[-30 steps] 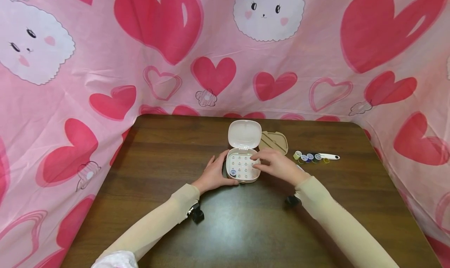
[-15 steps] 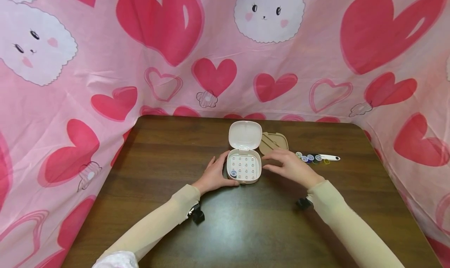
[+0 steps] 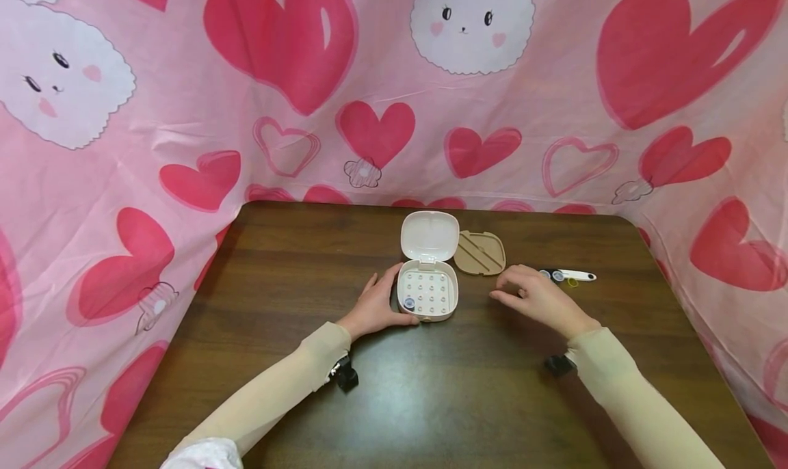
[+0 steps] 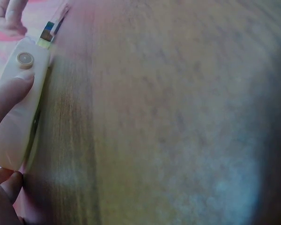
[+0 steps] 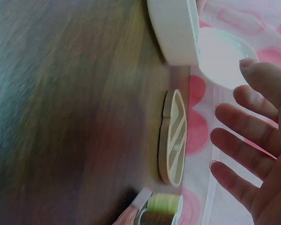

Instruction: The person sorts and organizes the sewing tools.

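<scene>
A small cream sewing box (image 3: 454, 303) stands with its lid (image 3: 429, 235) raised. Rows of small pegs line its white inside, and one dark thread spool (image 3: 409, 303) sits at the front left corner. My left hand (image 3: 372, 312) holds the box by its left side. In the left wrist view the thumb (image 4: 14, 93) presses the front beside a round button (image 4: 25, 60). My right hand (image 3: 535, 299) hovers right of the box, fingers loosely bent, holding nothing. Thread spools (image 3: 557, 275) lie behind it, partly hidden; the right wrist view shows a yellow-green spool (image 5: 164, 203).
A tan divided tray (image 3: 480, 253) lies flat right behind the box. Near the spools are a white-handled tool (image 3: 581, 275) and a small yellow ring (image 3: 572, 282). Pink heart-print cloth (image 3: 394, 79) hangs around the table's back and sides.
My right hand has moved from over the box to the right, towards the spools, and now covers some of them. The left hand and the box have stayed in place.
</scene>
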A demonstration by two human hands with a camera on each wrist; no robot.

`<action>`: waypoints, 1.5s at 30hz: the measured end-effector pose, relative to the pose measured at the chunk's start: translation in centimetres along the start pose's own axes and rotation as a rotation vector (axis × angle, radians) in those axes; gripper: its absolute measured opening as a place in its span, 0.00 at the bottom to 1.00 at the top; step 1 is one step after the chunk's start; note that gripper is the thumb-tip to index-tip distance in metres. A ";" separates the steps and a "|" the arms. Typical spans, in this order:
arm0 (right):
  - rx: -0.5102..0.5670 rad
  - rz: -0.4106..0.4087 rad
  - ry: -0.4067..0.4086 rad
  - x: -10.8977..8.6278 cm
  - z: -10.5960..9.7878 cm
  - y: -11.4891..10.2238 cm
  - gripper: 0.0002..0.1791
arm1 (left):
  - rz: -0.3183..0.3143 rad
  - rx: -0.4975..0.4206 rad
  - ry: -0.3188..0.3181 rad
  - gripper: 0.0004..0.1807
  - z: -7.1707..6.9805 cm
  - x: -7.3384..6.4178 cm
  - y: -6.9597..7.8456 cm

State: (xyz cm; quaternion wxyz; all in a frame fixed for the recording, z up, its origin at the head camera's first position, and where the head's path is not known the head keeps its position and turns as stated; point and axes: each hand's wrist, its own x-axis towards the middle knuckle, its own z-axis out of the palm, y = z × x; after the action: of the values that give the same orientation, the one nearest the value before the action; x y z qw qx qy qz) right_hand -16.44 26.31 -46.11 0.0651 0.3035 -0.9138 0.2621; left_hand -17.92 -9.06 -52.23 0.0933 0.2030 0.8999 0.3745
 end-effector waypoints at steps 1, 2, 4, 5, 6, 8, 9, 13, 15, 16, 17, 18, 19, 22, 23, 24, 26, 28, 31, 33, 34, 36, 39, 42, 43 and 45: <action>0.002 0.001 0.007 -0.2 0.0 0.2 0.10 | 0.001 0.001 -0.001 0.66 0.0 0.0 0.0; 0.007 0.003 0.012 -0.4 -0.1 0.3 0.12 | 0.003 0.001 -0.001 0.66 0.0 0.0 0.0; 0.013 0.009 0.018 -0.8 -0.2 0.6 0.15 | 0.002 0.005 -0.002 0.66 0.0 0.1 0.0; 0.014 0.016 0.017 -1.0 -0.3 0.8 0.15 | 0.000 0.006 -0.003 0.66 0.0 0.1 0.1; 0.014 0.026 0.013 -1.2 -0.4 0.9 0.14 | 0.001 0.005 -0.002 0.66 0.0 0.0 0.1; 0.009 0.044 0.003 -1.7 -0.6 1.2 0.10 | 0.000 0.005 -0.006 0.66 -0.1 0.0 0.1; 0.007 0.053 0.001 -1.9 -0.7 1.4 0.09 | -0.001 0.005 -0.009 0.67 -0.1 0.0 0.2; -0.012 0.093 -0.008 -2.9 -1.4 1.9 0.15 | -0.002 0.008 -0.015 0.66 -0.1 0.0 0.2; -0.012 0.127 -0.009 -3.5 -1.8 2.2 0.18 | -0.001 0.009 -0.014 0.66 -0.1 0.0 0.2; -0.011 0.139 -0.006 -3.8 -1.9 2.4 0.19 | 0.000 0.007 -0.012 0.66 -0.1 0.0 0.2; -0.016 0.148 -0.001 -4.0 -2.0 2.6 0.20 | 0.001 0.009 -0.012 0.66 -0.1 0.0 0.2; -0.019 0.148 0.007 -4.3 -2.1 2.8 0.20 | 0.002 0.007 -0.011 0.66 -0.1 0.0 0.2; -0.022 0.146 0.016 -4.5 -2.2 3.0 0.20 | 0.003 0.006 -0.010 0.66 -0.1 0.0 0.2; -0.057 0.125 0.054 -5.1 -2.3 3.7 0.20 | 0.001 0.003 -0.010 0.66 -0.2 -0.1 0.3; -0.067 0.118 0.066 -5.3 -2.4 3.9 0.19 | -0.001 0.007 -0.012 0.66 -0.2 -0.1 0.3; -0.066 0.118 0.078 -5.4 -2.5 4.0 0.19 | -0.001 0.008 -0.013 0.66 -0.2 -0.1 0.3; -0.067 0.121 0.096 -5.8 -2.8 4.3 0.18 | -0.003 0.011 -0.014 0.66 -0.2 -0.1 0.3; -0.064 0.130 0.108 -6.1 -3.1 4.7 0.19 | -0.003 0.011 -0.015 0.66 -0.2 -0.1 0.2; -0.080 0.146 0.122 -6.5 -3.6 5.2 0.19 | -0.005 0.005 -0.013 0.66 -0.1 -0.1 0.2; -0.090 0.162 0.124 -6.6 -3.9 5.5 0.19 | -0.006 0.003 -0.012 0.66 -0.1 -0.2 0.1; -0.096 0.169 0.125 -6.7 -4.0 5.7 0.19 | -0.006 0.002 -0.011 0.66 0.0 -0.2 0.1; -0.104 0.185 0.129 -6.8 -4.2 5.9 0.18 | -0.003 -0.001 -0.008 0.66 0.0 -0.2 0.0; -0.106 0.198 0.142 -6.9 -4.3 6.5 0.18 | -0.003 -0.001 -0.006 0.66 0.0 -0.2 0.0; -0.101 0.193 0.168 -7.0 -4.2 7.0 0.18 | 0.001 0.003 -0.007 0.66 0.0 -0.2 0.0; -0.101 0.190 0.177 -7.0 -4.1 7.3 0.18 | 0.002 0.005 -0.010 0.66 0.0 -0.2 0.1; -0.098 0.189 0.196 -7.0 -3.9 7.7 0.19 | 0.010 0.006 -0.012 0.67 -0.1 -0.2 0.1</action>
State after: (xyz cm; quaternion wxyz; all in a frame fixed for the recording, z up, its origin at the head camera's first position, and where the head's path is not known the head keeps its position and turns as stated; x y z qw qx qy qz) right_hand -15.48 37.19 -48.13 0.1440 0.1853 -0.9392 0.2506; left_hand -17.76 -9.11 -52.11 0.0960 0.2098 0.8996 0.3708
